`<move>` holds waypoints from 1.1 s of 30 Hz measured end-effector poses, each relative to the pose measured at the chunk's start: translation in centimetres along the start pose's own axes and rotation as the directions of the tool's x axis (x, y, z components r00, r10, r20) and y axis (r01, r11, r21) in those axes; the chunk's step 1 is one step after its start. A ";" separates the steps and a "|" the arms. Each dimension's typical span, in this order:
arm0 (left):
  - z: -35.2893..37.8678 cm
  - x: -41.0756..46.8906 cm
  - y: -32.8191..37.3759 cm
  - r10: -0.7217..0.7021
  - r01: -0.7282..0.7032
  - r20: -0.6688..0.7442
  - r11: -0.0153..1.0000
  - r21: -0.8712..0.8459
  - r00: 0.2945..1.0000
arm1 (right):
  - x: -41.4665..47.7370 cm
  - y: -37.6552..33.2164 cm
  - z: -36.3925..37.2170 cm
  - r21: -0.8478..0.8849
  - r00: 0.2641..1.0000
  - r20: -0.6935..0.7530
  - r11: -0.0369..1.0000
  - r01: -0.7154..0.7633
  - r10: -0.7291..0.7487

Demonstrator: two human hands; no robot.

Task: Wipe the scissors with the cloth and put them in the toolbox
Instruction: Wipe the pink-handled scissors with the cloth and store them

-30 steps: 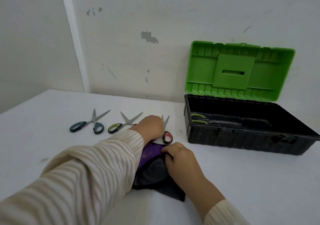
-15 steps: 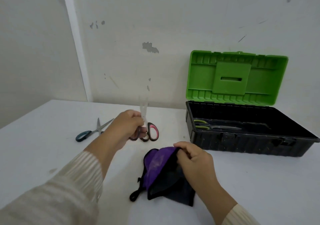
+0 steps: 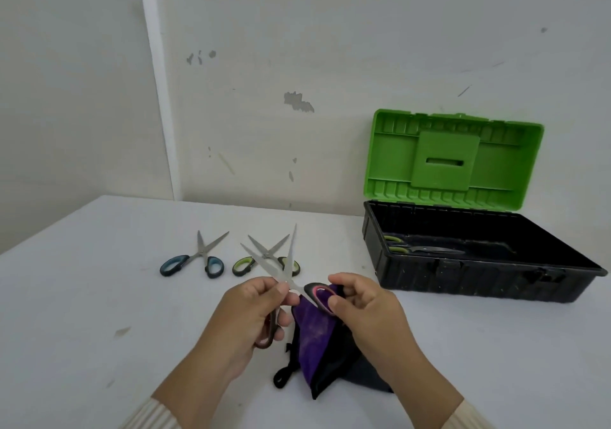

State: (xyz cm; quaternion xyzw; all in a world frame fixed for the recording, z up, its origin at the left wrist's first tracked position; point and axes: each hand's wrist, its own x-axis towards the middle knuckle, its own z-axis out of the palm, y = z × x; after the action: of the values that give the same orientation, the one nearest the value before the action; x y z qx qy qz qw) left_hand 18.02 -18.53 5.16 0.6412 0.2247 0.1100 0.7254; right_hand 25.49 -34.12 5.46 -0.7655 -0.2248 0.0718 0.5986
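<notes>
My left hand (image 3: 254, 316) grips the pink-handled scissors (image 3: 291, 275) above the table, blades spread and pointing up and away. My right hand (image 3: 363, 306) pinches the other handle loop together with the top of the purple and black cloth (image 3: 314, 332), which hangs down to the table. Two more pairs lie on the table behind: blue-handled scissors (image 3: 195, 260) at the left and green-handled scissors (image 3: 264, 256) beside them. The black toolbox (image 3: 463, 283) stands open at the right with its green lid (image 3: 453, 160) up. Another green-handled pair (image 3: 416, 246) lies inside it.
The white table (image 3: 99, 296) meets a pale wall at the back. The toolbox sits close to that wall. A black strap loop (image 3: 281, 375) of the cloth rests on the table in front of me.
My left hand picked the pink-handled scissors off the table and brought them toward me with the blades now spread. My right hand lifted the cloth up to the scissors' handle.
</notes>
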 end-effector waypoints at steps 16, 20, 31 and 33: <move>0.7 -0.8 0.0 -0.108 0.064 0.137 0.954 0.293 0.985 | 0.1 0.1 0.4 -0.445 0.878 0.112 0.767 0.463 -0.465; 1.3 -1.0 -0.5 -0.069 0.020 0.150 0.951 0.309 0.986 | 0.6 0.8 1.4 -0.430 0.914 0.115 0.811 0.398 -0.388; 1.9 -1.3 -0.4 -0.044 0.008 0.132 0.966 0.260 0.990 | 0.6 1.2 1.3 -0.494 0.927 0.102 0.791 0.361 -0.360; 1.9 -1.3 -0.4 -0.039 0.004 0.128 0.965 0.263 0.991 | 0.5 1.2 1.4 -0.493 0.922 0.110 0.785 0.376 -0.372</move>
State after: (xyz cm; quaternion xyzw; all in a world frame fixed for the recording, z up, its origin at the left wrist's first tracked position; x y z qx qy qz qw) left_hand 17.72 -20.83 5.17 0.7349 0.1957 0.0288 0.6487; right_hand 25.76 -32.87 3.98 -0.8351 -0.3846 -0.1069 0.3786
